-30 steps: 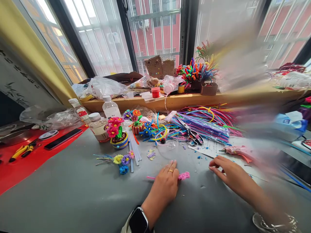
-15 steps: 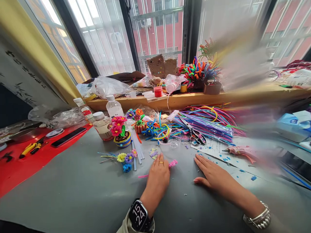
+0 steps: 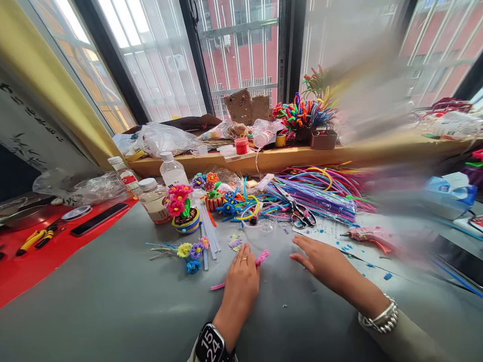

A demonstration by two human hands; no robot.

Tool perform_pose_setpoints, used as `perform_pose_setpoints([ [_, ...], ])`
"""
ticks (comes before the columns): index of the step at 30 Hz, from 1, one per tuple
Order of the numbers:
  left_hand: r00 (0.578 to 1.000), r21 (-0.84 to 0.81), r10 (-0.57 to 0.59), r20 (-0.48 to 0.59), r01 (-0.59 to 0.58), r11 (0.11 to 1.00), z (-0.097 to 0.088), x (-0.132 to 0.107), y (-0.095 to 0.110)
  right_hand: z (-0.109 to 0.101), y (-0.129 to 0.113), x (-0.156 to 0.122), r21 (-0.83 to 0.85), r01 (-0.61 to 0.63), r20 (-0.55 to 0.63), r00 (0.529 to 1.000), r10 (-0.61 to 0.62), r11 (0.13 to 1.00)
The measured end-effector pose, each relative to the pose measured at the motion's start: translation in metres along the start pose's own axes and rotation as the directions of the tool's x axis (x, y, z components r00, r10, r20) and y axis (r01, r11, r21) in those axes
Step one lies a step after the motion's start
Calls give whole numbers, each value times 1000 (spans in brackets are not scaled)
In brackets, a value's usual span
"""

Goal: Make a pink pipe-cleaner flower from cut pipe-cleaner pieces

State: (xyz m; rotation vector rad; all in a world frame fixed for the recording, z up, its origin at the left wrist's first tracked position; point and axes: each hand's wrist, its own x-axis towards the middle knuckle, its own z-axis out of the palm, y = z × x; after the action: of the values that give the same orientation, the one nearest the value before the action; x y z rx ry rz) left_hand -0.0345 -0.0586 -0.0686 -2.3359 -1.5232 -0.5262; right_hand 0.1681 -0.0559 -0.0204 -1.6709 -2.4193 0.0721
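My left hand [image 3: 242, 279] lies palm down on the grey table, its fingers stretched out and close together. It covers the middle of a pink pipe cleaner [image 3: 262, 257]; one fuzzy end shows right of the fingers, and a thin end sticks out on the left. My right hand [image 3: 320, 259] is further right, near the table surface, holding nothing, with the thumb apart from the fingers. Small yellow and purple scraps [image 3: 235, 242] are just beyond my left fingertips. Left of that hand lie pipe-cleaner flowers [image 3: 194, 250] and clear glue sticks [image 3: 210, 234].
Scissors [image 3: 302, 213] rest by a packet of pipe cleaners [image 3: 320, 198]. A pink glue gun [image 3: 368, 234] lies on printed paper at right. A potted pink flower [image 3: 180, 201] stands before several bottles [image 3: 154, 201]. A phone [image 3: 98, 219] and pliers [image 3: 32, 241] are on red cloth. The far right is blurred.
My right hand has lifted slightly, its thumb and fingers drawn a little closer. The pink pipe cleaner under my left hand is more slanted. The whole view has shifted slightly.
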Motion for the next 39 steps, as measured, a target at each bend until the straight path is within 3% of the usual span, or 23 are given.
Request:
perform_pose_setpoints([
  [4,1000,-13,-3,-3,3,1000,2,-1,-1,-2,1,32,31,-152,-87,984,154,988],
  [8,1000,4,1,-18,-1,1000,2,-3,-2,10,8,64,-49,-432,-137,896,423,900],
  [11,999,30,23,-41,-22,999,1,-3,-3,18,16,75,-46,-514,-146,852,503,857],
  [18,995,57,22,-100,-16,998,6,-4,-6,20,25,87,-7,-593,-118,800,589,805],
  [25,997,29,-16,-78,18,999,3,-3,-5,16,31,96,84,-594,-59,798,599,800],
  [39,986,-64,-133,-97,127,990,0,-5,-2,9,59,85,487,-525,-158,733,662,698],
])
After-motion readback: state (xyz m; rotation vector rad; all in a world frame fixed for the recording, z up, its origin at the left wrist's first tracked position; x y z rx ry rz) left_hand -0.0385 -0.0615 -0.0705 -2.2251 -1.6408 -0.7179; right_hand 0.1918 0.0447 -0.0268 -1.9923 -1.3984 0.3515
